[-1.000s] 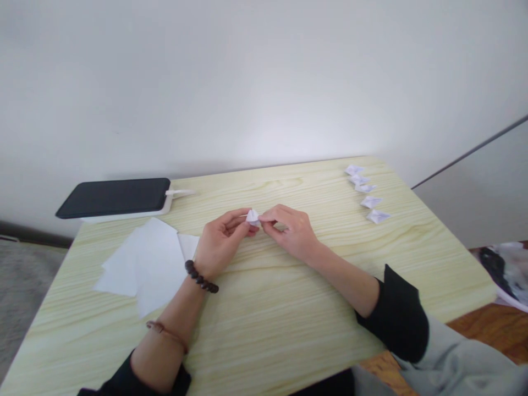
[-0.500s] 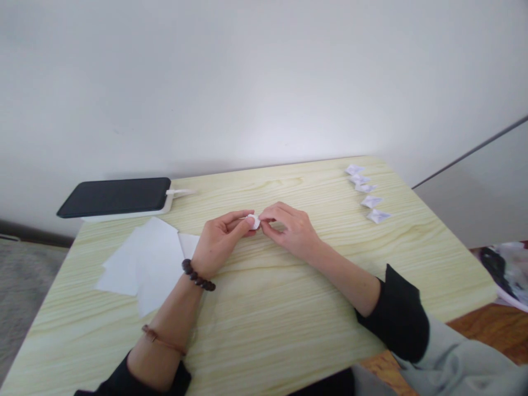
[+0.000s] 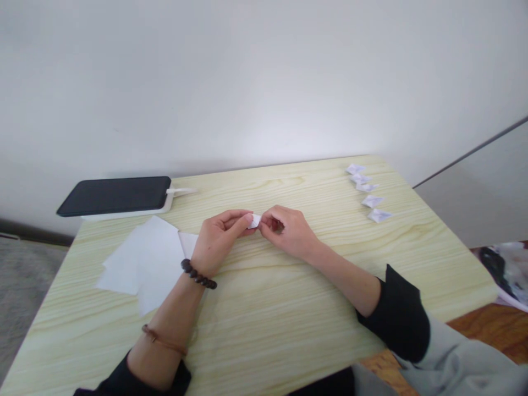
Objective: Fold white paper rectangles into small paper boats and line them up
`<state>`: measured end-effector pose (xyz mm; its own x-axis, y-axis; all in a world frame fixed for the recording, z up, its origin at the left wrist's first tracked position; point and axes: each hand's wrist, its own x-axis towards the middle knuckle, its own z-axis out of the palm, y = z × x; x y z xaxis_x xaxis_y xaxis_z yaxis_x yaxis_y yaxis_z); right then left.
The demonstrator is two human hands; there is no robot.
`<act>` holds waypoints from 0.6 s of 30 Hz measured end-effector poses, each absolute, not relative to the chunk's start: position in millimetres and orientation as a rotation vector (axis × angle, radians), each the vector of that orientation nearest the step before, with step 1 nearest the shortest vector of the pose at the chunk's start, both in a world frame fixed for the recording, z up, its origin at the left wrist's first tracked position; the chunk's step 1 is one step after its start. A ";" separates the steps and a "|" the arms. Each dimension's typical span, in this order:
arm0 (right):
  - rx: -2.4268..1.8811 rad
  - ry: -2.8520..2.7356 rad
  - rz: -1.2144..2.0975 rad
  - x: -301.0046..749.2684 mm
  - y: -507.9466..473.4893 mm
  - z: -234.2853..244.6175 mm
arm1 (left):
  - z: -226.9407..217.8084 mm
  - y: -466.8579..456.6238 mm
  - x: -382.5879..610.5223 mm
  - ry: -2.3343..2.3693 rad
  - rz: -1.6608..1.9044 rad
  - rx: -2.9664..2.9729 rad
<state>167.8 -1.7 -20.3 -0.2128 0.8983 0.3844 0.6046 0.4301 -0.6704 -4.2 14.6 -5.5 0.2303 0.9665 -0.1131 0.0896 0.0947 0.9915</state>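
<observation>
Between my hands, above the middle of the table, is a small folded piece of white paper (image 3: 254, 221). My left hand (image 3: 225, 234) pinches its left side between thumb and fingers, and a dark bead bracelet circles that wrist. At the paper's right tip, my right hand (image 3: 286, 228) has thumb and forefinger closed on the edge, the other fingers curled. Part of the paper is hidden behind my left thumb. Loose white paper sheets (image 3: 159, 258) lie overlapping to the left, partly behind my left forearm.
Several small folded paper boats (image 3: 373, 201) stand in a row at the table's (image 3: 289, 319) back right. A black phone (image 3: 117, 195) rests on a white block at the back left, with a white cable (image 3: 181, 191). A white wall rises behind the table.
My right fingers have curled in more tightly at the paper's right tip. The paper now shows a flatter, more pointed face. My left hand has barely moved.
</observation>
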 end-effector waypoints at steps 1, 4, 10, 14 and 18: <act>-1.275 -1.930 0.493 167.6 -2.0 -20.1 | -5.6 14.6 -4.4 1.136 0.924 1.292; -1.281 -1.939 0.492 167.1 -2.6 -19.6 | -4.6 14.6 -4.4 1.136 0.927 1.297; -1.298 -1.992 0.439 167.1 -1.7 -21.2 | -2.8 14.6 -3.0 1.148 0.924 1.266; -1.339 -1.942 0.485 166.0 -0.6 -22.7 | -3.5 14.5 -3.5 1.118 0.924 1.243; -1.353 -1.791 0.616 164.2 -2.1 -22.4 | -5.9 14.1 -4.4 1.091 0.868 1.332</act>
